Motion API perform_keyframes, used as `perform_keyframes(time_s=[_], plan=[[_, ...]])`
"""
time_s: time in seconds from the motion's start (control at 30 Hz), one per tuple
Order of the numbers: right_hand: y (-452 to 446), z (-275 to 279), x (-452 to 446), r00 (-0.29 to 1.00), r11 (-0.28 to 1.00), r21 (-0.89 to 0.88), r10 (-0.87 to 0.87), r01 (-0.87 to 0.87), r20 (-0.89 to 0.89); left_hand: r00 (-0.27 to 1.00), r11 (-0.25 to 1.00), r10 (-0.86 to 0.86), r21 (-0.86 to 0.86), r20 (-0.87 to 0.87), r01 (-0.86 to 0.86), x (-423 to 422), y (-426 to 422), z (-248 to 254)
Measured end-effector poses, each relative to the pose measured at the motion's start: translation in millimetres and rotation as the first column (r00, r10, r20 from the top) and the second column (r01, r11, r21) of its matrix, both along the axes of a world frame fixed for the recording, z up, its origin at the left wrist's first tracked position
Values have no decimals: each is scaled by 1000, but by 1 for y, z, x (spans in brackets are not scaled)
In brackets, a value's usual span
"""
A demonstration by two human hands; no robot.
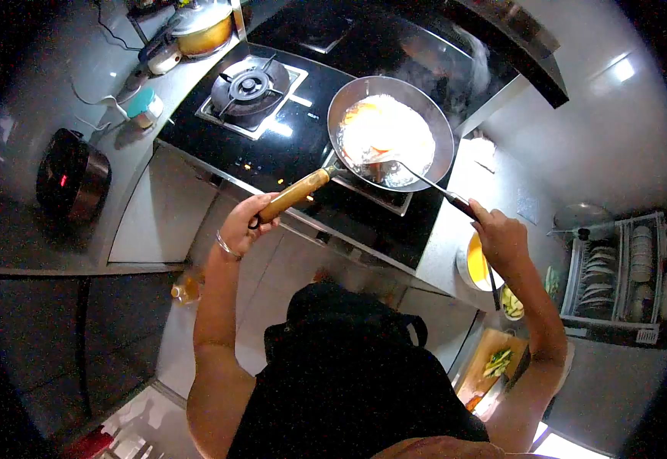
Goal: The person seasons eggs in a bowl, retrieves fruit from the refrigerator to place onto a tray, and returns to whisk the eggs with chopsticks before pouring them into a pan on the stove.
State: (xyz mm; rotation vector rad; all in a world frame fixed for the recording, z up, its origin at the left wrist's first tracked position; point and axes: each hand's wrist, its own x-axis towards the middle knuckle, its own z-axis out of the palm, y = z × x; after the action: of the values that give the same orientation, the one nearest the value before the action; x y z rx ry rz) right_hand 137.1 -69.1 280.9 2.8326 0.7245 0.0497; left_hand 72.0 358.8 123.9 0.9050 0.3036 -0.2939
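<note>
My left hand (pixel 248 223) is wrapped round the end of the wooden handle (pixel 296 193) of a wok (pixel 442 138). The wok rests over the right burner of the black stove. In my right hand (pixel 499 239) is a long dark-handled spatula (pixel 434 186), gripped by its handle. Its head reaches into the wok, among pale bubbling contents (pixel 387 138) with some orange in them. Bright glare washes out most of that food, so its kind cannot be made out. Below my right hand stands a bowl of yellow liquid (pixel 476 262).
The left burner (pixel 251 86) is bare. A lidded pot (pixel 203 30) and a teal-lidded jar (pixel 144 105) stand on the left counter, near a dark appliance (pixel 73 176). At right are a dish rack (pixel 616 268) and a cutting board (pixel 475 363) with cut greens. A range hood (pixel 513 50) overhangs.
</note>
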Motion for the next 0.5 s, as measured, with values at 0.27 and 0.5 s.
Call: perform_keyframes(time_s=[0.27, 0.5], plan=[[-11, 10, 35, 977, 996, 86, -30, 12, 213, 1000, 1000, 9, -10, 28, -9, -5, -11, 3], [7, -30, 92, 979, 994, 90, 44, -63, 199, 999, 999, 38, -13, 14, -38, -9, -17, 9]])
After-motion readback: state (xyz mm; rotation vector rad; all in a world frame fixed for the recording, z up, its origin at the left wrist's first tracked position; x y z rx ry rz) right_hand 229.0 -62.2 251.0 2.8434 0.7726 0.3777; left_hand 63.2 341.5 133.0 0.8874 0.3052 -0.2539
